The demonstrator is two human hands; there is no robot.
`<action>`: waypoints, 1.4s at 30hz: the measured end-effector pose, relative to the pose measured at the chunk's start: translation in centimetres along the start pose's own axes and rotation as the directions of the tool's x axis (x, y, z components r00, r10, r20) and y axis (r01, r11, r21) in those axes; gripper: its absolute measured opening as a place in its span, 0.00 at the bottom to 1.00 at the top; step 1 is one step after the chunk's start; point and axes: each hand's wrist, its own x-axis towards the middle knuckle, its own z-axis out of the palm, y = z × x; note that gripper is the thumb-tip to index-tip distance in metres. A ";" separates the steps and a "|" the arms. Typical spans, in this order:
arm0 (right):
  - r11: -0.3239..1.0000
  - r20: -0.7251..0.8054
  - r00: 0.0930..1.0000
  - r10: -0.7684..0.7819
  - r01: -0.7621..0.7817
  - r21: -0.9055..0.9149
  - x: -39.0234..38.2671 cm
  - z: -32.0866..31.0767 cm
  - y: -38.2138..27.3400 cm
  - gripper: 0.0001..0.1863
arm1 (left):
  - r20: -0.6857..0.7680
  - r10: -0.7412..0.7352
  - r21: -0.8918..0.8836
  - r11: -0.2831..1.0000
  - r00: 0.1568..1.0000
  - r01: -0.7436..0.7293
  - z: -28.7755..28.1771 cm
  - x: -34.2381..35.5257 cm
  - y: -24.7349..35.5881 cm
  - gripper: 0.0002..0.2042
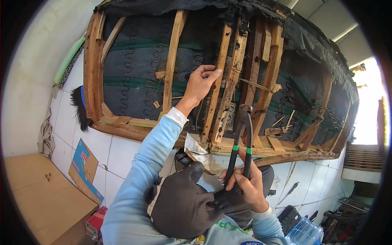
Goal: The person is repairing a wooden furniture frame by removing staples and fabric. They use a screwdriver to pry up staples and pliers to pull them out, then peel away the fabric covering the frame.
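Note:
An overturned sofa frame fills the upper view, with wooden slats, zigzag springs, dark fabric and green webbing. My left hand has its curled fingers and thumb on a narrow upright wooden slat near the middle, gripping its edge. In my right hand are long metal pincers with black and green handles, held at the handles with the jaws upward over the frame’s middle, just right of that slat. Whether the jaws touch wood is unclear. Splintered wood and torn dark cloth hang on the frame.
A black brush lies left of the frame on white tiles. Cardboard, a wooden board and a red box are at lower left. A dark case and blue water jug are at lower right.

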 end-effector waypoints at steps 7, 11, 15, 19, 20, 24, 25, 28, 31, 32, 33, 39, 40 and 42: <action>0.998 -0.041 0.998 -0.041 0.043 0.045 1.1 -0.1 0.0 0.43 | 0.011 0.055 -0.072 0.996 0.998 -0.055 0.2 3.3 1.3 0.27; 0.998 -0.066 0.998 -0.014 0.018 0.065 1.2 0.0 0.3 0.43 | -0.006 0.087 -0.047 0.995 0.996 -0.087 0.9 4.9 2.3 0.26; 0.998 -0.063 0.998 -0.011 0.014 0.061 1.0 -0.1 0.7 0.42 | -0.032 0.110 -0.031 0.993 0.993 -0.111 1.6 6.3 3.4 0.27; 0.998 -0.075 0.997 0.008 -0.003 0.066 0.8 -0.1 0.9 0.41 | -0.055 0.135 0.026 0.991 0.989 -0.134 1.9 7.7 4.2 0.28; 0.998 -0.079 0.997 0.013 -0.008 0.064 0.8 -0.2 0.9 0.41 | -0.062 0.146 0.049 0.989 0.987 -0.143 1.9 8.0 4.3 0.28; 0.997 -0.094 0.995 0.020 -0.012 0.079 0.6 -0.2 1.2 0.41 | -0.036 0.166 0.007 0.986 0.985 -0.166 2.0 8.7 4.4 0.28; 0.996 -0.099 0.995 0.025 -0.015 0.093 0.6 -0.2 1.3 0.41 | -0.028 0.169 -0.013 0.985 0.985 -0.170 1.8 8.6 4.3 0.29; 0.993 -0.112 0.992 0.052 -0.040 0.106 0.6 -0.4 1.2 0.41 | -0.018 0.179 -0.025 0.983 0.984 -0.180 1.8 8.4 4.2 0.29; 0.992 -0.117 0.991 0.070 -0.057 0.114 1.4 -0.5 0.1 0.40 | -0.015 0.197 -0.027 0.980 0.980 -0.197 2.0 8.0 4.3 0.29; 0.991 -0.114 0.991 0.073 -0.059 0.123 2.0 -0.5 -0.5 0.40 | -0.015 0.204 -0.024 0.979 0.979 -0.205 2.0 7.8 4.4 0.29; 0.993 -0.098 0.993 0.060 -0.049 0.111 2.8 -0.5 -1.3 0.39 | -0.023 0.216 -0.012 0.976 0.976 -0.216 2.0 8.0 4.2 0.29; 0.998 -0.054 0.999 0.002 0.001 0.057 9.5 0.1 -5.9 0.37 | -0.029 0.183 0.097 0.979 0.983 -0.179 1.7 8.3 4.9 0.27; 0.999 -0.067 0.998 -0.004 0.007 0.048 10.4 0.4 -6.9 0.37 | -0.029 0.188 0.102 0.978 0.982 -0.184 1.6 8.5 4.6 0.27; 0.993 -0.078 0.995 -0.065 0.057 -0.100 11.7 0.3 -8.7 0.37 | -0.017 0.199 0.097 0.976 0.980 -0.196 1.4 8.7 4.5 0.26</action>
